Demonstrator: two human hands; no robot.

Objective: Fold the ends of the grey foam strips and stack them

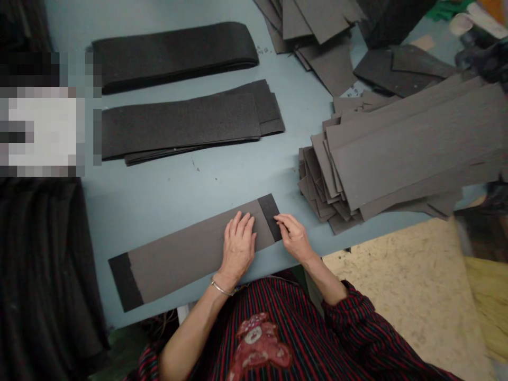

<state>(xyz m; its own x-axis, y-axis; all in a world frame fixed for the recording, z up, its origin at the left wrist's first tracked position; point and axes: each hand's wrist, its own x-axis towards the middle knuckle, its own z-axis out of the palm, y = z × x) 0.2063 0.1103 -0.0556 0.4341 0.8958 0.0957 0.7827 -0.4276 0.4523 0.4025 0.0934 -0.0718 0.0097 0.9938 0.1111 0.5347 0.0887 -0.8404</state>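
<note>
A long grey strip with black ends lies slantwise on the blue-green table near its front edge. My left hand rests flat on its grey face, right of the middle, fingers stretched out. At the strip's right black end, my right hand has its thumb and fingertips pinched together at the outer edge. Whether a bit of that edge is between the fingertips is hard to make out. The left black end lies untouched.
Behind the strip are a stack of black strips and a folded black stack. A loose pile of grey panels stands on the right, with more panels at the back. Dark sheets hang at the left.
</note>
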